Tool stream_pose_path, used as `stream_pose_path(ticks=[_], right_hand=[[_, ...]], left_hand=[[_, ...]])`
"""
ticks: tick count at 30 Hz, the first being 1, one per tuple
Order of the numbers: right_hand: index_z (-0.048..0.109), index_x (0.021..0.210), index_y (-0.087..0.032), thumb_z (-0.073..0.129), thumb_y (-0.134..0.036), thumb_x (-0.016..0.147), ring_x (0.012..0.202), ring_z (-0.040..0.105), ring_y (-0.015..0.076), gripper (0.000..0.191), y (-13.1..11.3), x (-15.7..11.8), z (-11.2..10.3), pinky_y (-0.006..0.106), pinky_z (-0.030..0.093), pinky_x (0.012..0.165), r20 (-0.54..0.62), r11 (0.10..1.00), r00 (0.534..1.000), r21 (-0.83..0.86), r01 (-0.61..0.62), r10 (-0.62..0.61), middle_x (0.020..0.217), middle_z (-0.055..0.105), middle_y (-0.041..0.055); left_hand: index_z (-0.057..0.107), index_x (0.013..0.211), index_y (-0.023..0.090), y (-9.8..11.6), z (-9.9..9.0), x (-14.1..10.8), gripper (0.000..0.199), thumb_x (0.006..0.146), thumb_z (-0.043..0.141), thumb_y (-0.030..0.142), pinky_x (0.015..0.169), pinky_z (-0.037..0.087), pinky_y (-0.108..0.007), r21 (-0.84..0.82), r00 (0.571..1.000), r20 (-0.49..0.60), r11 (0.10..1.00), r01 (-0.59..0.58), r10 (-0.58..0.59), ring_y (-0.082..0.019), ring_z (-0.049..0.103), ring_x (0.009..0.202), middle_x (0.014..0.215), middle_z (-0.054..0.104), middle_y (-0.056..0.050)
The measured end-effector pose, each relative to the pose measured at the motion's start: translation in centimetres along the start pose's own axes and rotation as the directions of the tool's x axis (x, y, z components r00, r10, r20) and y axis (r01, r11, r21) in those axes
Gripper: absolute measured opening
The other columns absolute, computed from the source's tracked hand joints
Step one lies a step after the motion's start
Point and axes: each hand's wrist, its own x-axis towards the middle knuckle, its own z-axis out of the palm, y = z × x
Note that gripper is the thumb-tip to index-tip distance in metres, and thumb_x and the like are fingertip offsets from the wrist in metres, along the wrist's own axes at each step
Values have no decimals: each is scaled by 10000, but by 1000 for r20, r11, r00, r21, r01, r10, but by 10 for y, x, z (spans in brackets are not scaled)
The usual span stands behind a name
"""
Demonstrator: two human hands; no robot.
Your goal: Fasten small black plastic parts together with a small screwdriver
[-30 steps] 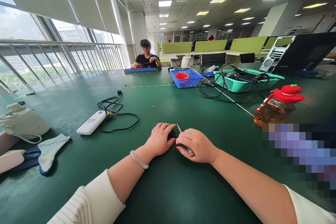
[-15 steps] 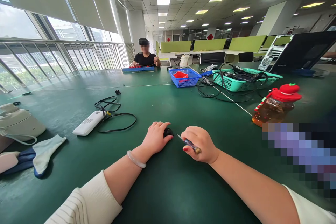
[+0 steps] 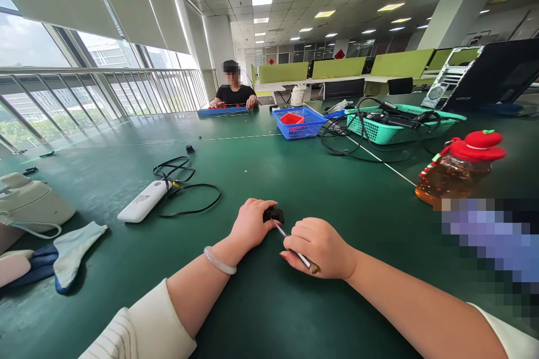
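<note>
Close in front of me, my left hand [image 3: 252,223] is closed around a small black block-shaped part [image 3: 275,214], holding it low at the green tabletop. Part of that piece is hidden by the fingers. My right hand [image 3: 320,248] grips a slim small screwdriver [image 3: 310,264] with a thin metal shaft and a brass-coloured end. The shaft slants up and left, its tip at the near side of the black part, close to my left thumb. Whether the tip sits in the part cannot be seen.
A white power bank [image 3: 144,201] with a black cable [image 3: 210,202] lies left. Blue-and-white cloth [image 3: 78,247] and a pale bag [image 3: 36,202] are farther left. Behind are a blue basket [image 3: 300,129], a green basket [image 3: 389,133], and a red-lidded bottle [image 3: 458,176]. Someone sits opposite.
My right hand has moved slightly down and left, bringing the screwdriver tip from a gap away to the black part. More of the part now shows beside my left fingers.
</note>
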Motion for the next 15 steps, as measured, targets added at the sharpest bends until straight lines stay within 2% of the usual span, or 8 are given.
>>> stream_pose_path(ticks=[10,15], right_hand=[[553,681,-188,490,-189,908,550,337,122,236,-1,0,1,272,266,552,37,998,998,-10,-54,54,582,461,-27],[568,690,-184,501,-178,903,554,342,123,223,-1,0,-1,273,273,553,32,997,997,-30,-65,66,586,472,-25]], left_hand=[[695,1121,246,0,3,2,355,767,725,252,986,462,-420,-51,1000,3,999,8,-8,-270,578,1101,1085,727,-42],[667,1184,231,2,3,2,441,750,730,269,1009,451,-429,-93,999,16,994,51,-49,-285,560,1139,1106,722,-49]])
